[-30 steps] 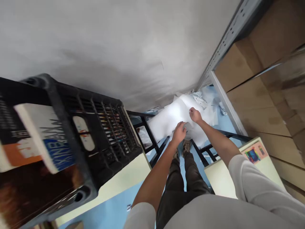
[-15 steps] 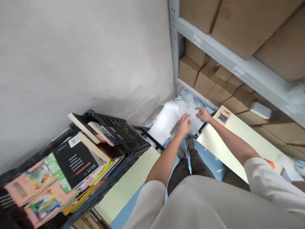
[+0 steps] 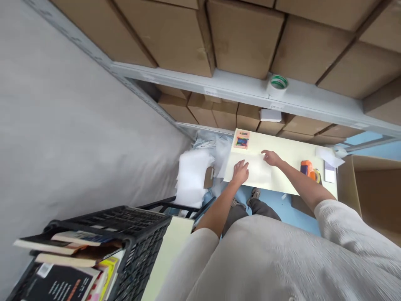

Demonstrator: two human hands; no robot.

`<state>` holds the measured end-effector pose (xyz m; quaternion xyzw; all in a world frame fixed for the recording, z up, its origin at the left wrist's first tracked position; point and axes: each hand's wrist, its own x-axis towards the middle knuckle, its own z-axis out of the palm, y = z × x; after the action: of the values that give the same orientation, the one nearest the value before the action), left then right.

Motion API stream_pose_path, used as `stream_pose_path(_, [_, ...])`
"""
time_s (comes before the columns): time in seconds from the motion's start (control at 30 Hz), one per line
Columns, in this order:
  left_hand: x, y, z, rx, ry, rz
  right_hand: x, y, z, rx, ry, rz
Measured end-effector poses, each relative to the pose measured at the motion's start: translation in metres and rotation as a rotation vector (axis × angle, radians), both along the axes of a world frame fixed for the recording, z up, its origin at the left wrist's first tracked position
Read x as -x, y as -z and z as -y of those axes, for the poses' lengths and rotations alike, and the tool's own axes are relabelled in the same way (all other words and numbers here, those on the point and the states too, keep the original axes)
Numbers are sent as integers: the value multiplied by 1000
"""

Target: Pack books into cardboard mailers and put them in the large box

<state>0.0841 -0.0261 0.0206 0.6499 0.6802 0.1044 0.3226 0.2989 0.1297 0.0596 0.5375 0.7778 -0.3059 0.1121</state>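
Note:
A thin, whitish, see-through foam sheet [image 3: 258,170] is spread over the near left part of a pale yellow table [image 3: 290,146]. My left hand [image 3: 240,172] is on the sheet's left part, its fingers bent and seeming to grip it. At the far right corner, my right hand [image 3: 271,158] pinches the sheet between thumb and fingers. Just beyond the sheet lies a pinkish book [image 3: 242,139] with a colourful cover. To the left of the table, a thick stack of white foam sheets [image 3: 191,175] sits low down.
A black crate [image 3: 142,242] of books stands at lower left. Grey shelving [image 3: 238,88] full of cardboard boxes runs behind the table, with a tape roll [image 3: 278,83] on it. An orange item [image 3: 308,169] lies on the table, and an open carton [image 3: 347,182] stands at right.
My view and body have turned right, from the foam stack to the table. Both hands have brought a foam sheet from the stack onto the tabletop.

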Motion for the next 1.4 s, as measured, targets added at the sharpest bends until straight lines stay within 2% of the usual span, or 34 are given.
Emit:
stream_pose_path(0.1, [-25,9,-10,52,43,-42,-31,11,-4,23,46,39])
stream_pose_path(0.17, [-38,14,-14,103,69,-66,-44,18,1,-29,52,52])
stream_pose_path(0.27, [-51,16,-16,179,100,-116,-53,28,25,-225,56,34])
stream_pose_path(0.3, [-53,16,-16,198,104,-134,-53,31,37,-251,56,20])
stream_pose_path(0.37, [-57,14,-17,224,106,-164,-52,36,62,-208,41,8])
stream_pose_path(0.47, [-58,11,-18,243,112,-184,-47,44,89,-104,-2,17])
stream_pose_path(0.53, [-56,10,-19,243,126,-186,-45,47,97,-80,-6,34])
stream_pose_path(0.67, [-44,11,-25,212,144,-199,-41,48,95,-74,27,53])
stream_pose_path(0.77, [-27,13,-31,191,126,-231,-32,45,87,-66,98,73])
stream_pose_path(0.9, [5,16,-39,200,159,-223,2,38,69,-53,235,37])
stream_pose_path(1.03, [26,22,-41,185,222,-204,62,38,37,0,390,-25])
stream_pose_path(1.2, [33,31,-36,140,277,-184,133,51,-4,58,616,-36])
stream_pose_path(1.4, [47,38,-36,106,386,-145,178,73,-23,5,818,10])
